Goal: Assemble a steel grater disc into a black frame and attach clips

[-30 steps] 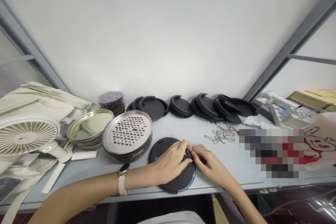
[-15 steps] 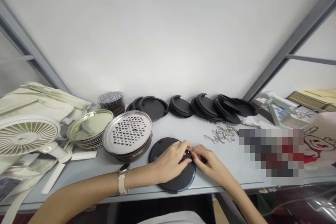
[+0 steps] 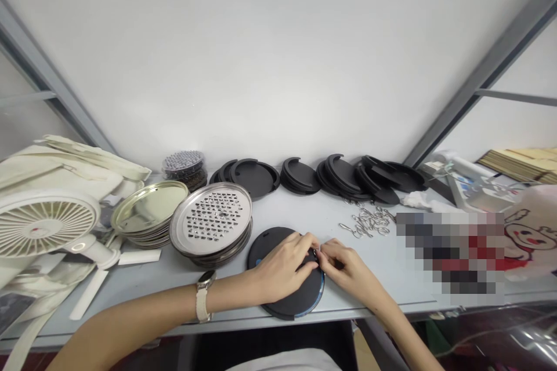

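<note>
A black round disc (image 3: 287, 297) with a blue-edged rim lies flat at the table's front edge. Across its top rests my left hand (image 3: 285, 266), wearing a wristwatch, with fingers bent over the disc's right side and thumb held a little apart. Fingertips of my right hand (image 3: 343, 266) are pinched at the disc's right edge on a small metal clasp (image 3: 315, 253), mostly hidden by the fingers. Behind the hands lies a loose pile of metal clasps (image 3: 369, 222). Left of the disc stands a stack of round metal grater plates (image 3: 213, 220).
A stack of gold-toned round plates (image 3: 150, 208) stands beside a white fan (image 3: 46, 226) at the left. Black round trays (image 3: 255, 178) line the wall, near spiked discs (image 3: 183, 162). Cream bags (image 3: 65, 171) lie far left; wooden boards (image 3: 522, 165) lie far right.
My hands stay almost in place over the disc. The right fingertips have shifted only very slightly at its edge.
</note>
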`<state>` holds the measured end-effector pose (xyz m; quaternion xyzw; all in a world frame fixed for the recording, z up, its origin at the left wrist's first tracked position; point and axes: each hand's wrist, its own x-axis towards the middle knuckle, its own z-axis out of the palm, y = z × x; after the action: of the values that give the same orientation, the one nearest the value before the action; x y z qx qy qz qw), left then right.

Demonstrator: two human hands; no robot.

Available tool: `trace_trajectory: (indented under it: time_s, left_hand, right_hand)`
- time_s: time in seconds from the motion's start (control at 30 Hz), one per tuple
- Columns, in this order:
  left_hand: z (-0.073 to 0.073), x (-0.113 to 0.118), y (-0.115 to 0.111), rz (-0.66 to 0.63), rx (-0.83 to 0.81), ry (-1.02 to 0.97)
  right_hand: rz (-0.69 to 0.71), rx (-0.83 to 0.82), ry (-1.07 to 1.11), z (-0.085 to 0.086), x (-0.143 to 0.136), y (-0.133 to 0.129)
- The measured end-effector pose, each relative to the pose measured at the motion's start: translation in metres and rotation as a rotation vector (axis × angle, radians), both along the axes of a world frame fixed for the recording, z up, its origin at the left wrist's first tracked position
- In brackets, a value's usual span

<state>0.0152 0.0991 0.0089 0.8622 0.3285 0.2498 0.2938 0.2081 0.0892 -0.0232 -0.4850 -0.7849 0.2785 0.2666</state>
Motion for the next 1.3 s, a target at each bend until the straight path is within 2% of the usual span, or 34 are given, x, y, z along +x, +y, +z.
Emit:
trace_trajectory:
  time_s: [0.2, 0.4, 0.6, 0.83, 1.1, 1.3]
  left_hand:
    - [0.0007, 0.0005, 0.0003, 0.023, 0.024, 0.033]
    - [0.0014, 0.0008, -0.0004, 0.025, 0.063, 0.066]
    - [0.0027, -0.0003, -0.0015, -0.015, 0.051, 0.055]
    - [0.0031, 0.0004, -0.0004, 0.000, 0.049, 0.033]
    - [0.0043, 0.0000, -0.0029, 0.020, -0.031, 0.009]
    - [0.0023, 0.0000, -0.0024, 0.011, -0.007, -0.002]
  right_hand:
    - [-0.041, -0.009, 0.009, -0.0016, -0.0004, 0.0000]
    - [0.001, 0.004, -0.029, -0.0014, 0.0004, 0.0010]
    - [0.011, 0.019, -0.024, -0.0004, -0.0004, 0.0008]
    - [0.015, 0.014, -0.026, -0.0006, -0.0001, 0.0001]
    - [-0.007, 0.023, -0.048, 0.0004, -0.0021, 0.0003]
    - [-0.016, 0.036, -0.033, 0.0010, -0.0019, 0.0001]
